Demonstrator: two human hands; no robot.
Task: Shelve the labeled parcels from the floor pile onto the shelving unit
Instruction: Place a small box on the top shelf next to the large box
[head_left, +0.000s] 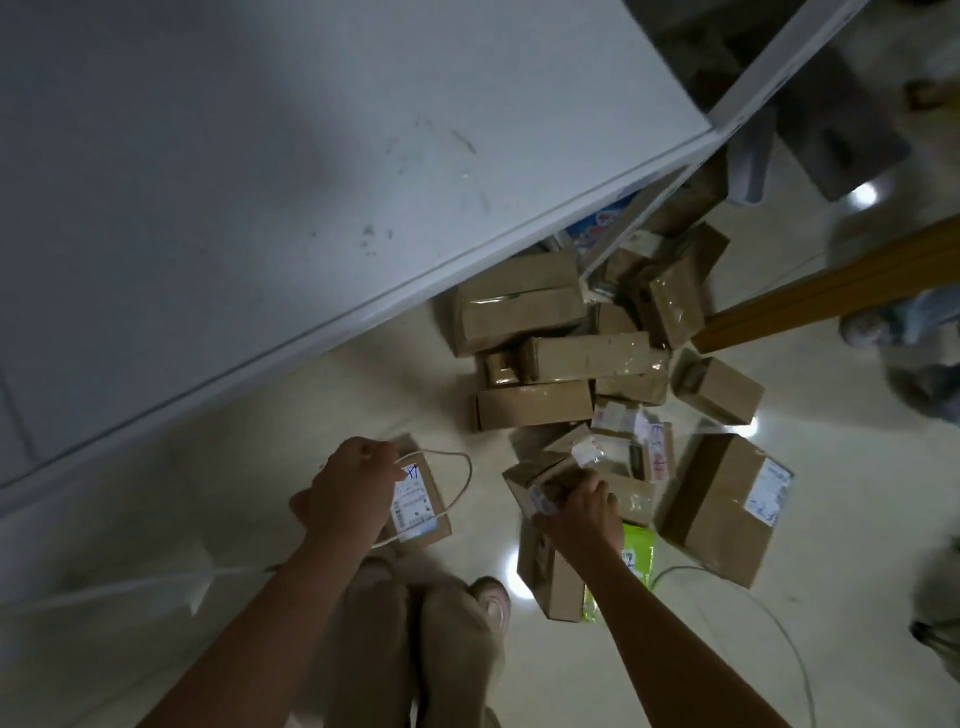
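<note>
Holding small parcel (415, 501) label-up, gripping pile box (532, 479)

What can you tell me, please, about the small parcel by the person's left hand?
The small parcel is a closed brown cardboard box, set apart to the left of the pile. A white printed label with blue handwriting covers much of its top. The left hand covers and seems to grip its left side, and a thin white cable loops around it.

parcel stockroom, shelving unit (311, 156), floor parcels (535, 405)
</note>
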